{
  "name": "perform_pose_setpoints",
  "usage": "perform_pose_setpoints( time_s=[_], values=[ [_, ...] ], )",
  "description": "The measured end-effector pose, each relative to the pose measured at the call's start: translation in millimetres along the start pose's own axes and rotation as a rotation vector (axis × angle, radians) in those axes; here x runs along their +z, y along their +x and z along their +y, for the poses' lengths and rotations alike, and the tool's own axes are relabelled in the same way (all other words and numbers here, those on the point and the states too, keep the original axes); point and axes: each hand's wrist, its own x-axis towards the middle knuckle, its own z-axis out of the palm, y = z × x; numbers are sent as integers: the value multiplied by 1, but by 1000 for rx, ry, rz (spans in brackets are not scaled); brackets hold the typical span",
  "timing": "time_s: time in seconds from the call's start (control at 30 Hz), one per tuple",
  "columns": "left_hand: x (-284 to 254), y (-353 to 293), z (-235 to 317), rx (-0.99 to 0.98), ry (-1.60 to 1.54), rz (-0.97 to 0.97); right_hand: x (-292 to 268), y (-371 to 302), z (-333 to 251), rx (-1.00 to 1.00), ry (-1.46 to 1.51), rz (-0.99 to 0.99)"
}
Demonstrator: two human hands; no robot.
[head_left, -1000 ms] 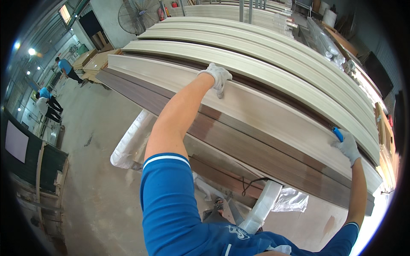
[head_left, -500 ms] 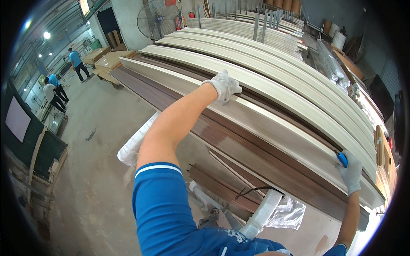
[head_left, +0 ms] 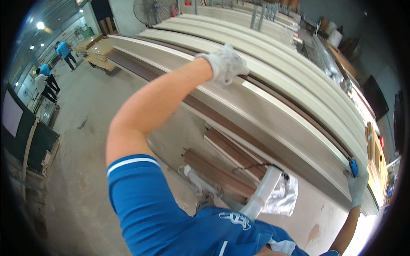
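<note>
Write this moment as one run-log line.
Left hand: gloved, at edge of pale panel | Right hand: gloved, holding blue tool | Brown board: on panel's near side

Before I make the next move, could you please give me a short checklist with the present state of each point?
1. Left hand and right hand gloved: ok.
2. Left hand at the upper edge of the pale panel: ok.
3. Left fingers closed firmly: cannot tell, blurred and partly hidden.
4. Right hand free of tools: not ok, it holds a blue tool.
5. Space below the panel free: not ok, brown strips lie there.
6. Other people well away: ok, in the left background.
</note>
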Motion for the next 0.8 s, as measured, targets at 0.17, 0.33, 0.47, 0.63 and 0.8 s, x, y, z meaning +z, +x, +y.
perform_pose_setpoints(
  time_s=[0.17, 0.33, 0.47, 0.63, 0.8],
  values=[
    [3, -54, 22, 102, -31, 28, -12, -58, -13, 3, 44, -52],
    [31, -97, 29, 76, -53, 34, 0, -87, -46, -44, 71, -30],
    [73, -132, 44, -16, -31, 40, 29, -108, -80, -127, -2, -9],
    [117, -167, 79, -162, -72, 152, 66, -137, -116, -85, -41, -73],
    [133, -196, 98, -237, -53, 243, 37, -151, -111, -5, 176, -319]
  ],
)
